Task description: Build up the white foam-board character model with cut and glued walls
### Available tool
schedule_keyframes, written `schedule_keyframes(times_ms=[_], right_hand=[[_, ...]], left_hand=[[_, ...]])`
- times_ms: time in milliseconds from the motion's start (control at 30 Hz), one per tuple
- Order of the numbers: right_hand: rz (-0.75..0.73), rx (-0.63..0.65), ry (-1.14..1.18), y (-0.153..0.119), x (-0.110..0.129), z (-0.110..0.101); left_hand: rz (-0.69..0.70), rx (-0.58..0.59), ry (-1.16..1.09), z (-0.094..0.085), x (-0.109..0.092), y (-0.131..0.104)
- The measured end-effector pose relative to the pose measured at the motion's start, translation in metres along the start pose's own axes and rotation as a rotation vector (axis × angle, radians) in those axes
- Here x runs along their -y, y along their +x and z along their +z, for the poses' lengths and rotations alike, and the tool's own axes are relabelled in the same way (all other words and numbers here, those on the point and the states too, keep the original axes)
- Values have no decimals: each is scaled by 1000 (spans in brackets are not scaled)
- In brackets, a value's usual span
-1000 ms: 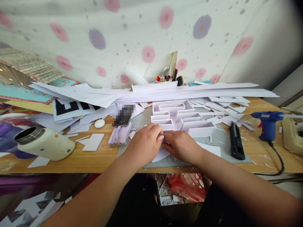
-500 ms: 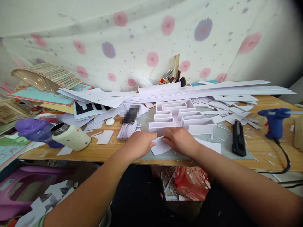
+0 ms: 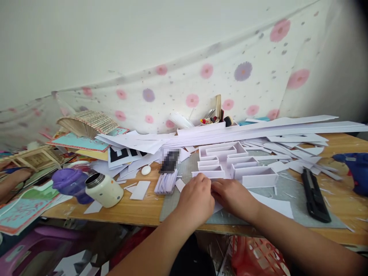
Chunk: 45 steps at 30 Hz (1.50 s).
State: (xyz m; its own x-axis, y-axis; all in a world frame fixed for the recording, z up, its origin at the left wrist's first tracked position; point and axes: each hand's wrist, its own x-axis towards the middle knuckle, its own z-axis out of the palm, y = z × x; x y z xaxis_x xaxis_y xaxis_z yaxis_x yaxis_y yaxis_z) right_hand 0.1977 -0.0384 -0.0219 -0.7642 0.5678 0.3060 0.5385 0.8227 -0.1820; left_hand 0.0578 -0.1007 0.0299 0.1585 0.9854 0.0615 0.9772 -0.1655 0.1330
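My left hand (image 3: pixel 197 196) is closed, its knuckles up and fingers curled down. My right hand (image 3: pixel 234 197) is pressed up against it, also closed. A white foam board piece (image 3: pixel 217 207) shows just below the fingers, mostly covered by both hands; the fingertips on it are hidden. Directly behind the hands stands a white foam board model (image 3: pixel 260 181) with several upright walls forming narrow compartments. It rests on a grey cutting mat (image 3: pixel 175 203). Another stretch of white sheet (image 3: pixel 273 204) lies flat beside my right forearm.
A black utility knife (image 3: pixel 314 197) lies to the right, with a blue glue gun (image 3: pixel 359 172) beyond it. Bundled white strips (image 3: pixel 166 182), a cream bottle (image 3: pixel 105 191) and a purple cup (image 3: pixel 71 184) are on the left. Long white strips (image 3: pixel 258 128) lie behind. Another person's hand (image 3: pixel 17 180) is at far left.
My left hand has moved right until it meets the right hand, and now covers more of the white piece. The view has tilted up and shifted left.
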Motion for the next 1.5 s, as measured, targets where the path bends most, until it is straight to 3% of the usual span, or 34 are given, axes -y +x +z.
schedule_keyframes(times_ms=[167, 400, 600, 700, 767, 800, 867, 933, 1100, 1333, 1500], right_hand=[[13, 35, 8, 2, 2, -4], [1, 52, 70, 4, -3, -7], [-51, -27, 245, 0, -12, -19], [56, -201, 308, -16, -35, -40], [225, -389, 291, -36, -62, -56], [339, -512, 264, -48, -78, -63], [702, -853, 121, -76, -110, -74], [844, -930, -14, -105, -134, -81], [988, -846, -259, -144, -156, -86], [1071, -552, -303, -139, -167, -74], [1216, -605, -332, -144, -168, -72]], left_hand=[[-49, -60, -113, 18, -8, 8], [-116, -45, 12, 29, -18, 13], [-163, -53, 202, 34, -17, 14], [-153, -43, 221, 36, -17, 15], [-132, -37, 226, 35, -18, 15], [-121, -36, 227, 34, -19, 16], [-95, -45, 229, 34, -20, 16], [-71, -68, 241, 35, -20, 15], [20, -159, 314, 51, -6, 17], [33, -140, 317, 53, -2, 16], [29, -168, 364, 56, -2, 16]])
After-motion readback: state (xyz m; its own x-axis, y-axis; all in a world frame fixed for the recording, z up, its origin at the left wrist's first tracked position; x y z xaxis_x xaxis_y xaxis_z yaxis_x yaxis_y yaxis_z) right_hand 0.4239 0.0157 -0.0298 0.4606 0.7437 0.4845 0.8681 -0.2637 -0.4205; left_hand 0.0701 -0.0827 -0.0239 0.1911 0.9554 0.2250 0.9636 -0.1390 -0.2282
